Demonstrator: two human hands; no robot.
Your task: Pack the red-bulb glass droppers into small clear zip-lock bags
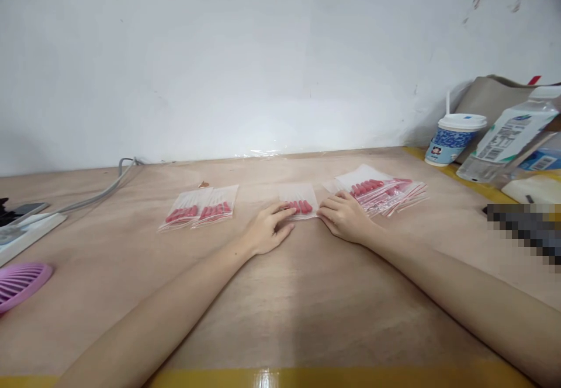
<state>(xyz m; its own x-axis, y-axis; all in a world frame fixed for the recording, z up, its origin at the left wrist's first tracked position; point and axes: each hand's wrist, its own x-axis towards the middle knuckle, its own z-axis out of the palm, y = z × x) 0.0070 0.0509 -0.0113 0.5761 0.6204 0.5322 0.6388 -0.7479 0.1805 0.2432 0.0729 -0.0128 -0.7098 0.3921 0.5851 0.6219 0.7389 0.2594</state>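
A small clear zip bag (298, 192) with several red-handled, thin-tipped pieces in it lies flat mid-table. My left hand (268, 229) rests at its left side, fingers stretched over the bag and thumb apart. At the lower right corner of the same bag, my right hand (343, 215) has its fingers bent and pressed together on the edge. Just beyond that hand lies a heap of similar bags (390, 195) with red pieces. Two more filled bags (182, 210) lie side by side to the left. The exact kind of the red pieces is too small to tell.
At the right stand a lidded paper cup (456, 137) with a straw and a tilted plastic bottle (504, 134). A blurred-out dark object (526, 224) lies nearer. Leftward are a grey cable (96, 195), a white power strip (30, 233) and a purple slatted object (21, 283). A wall closes the back.
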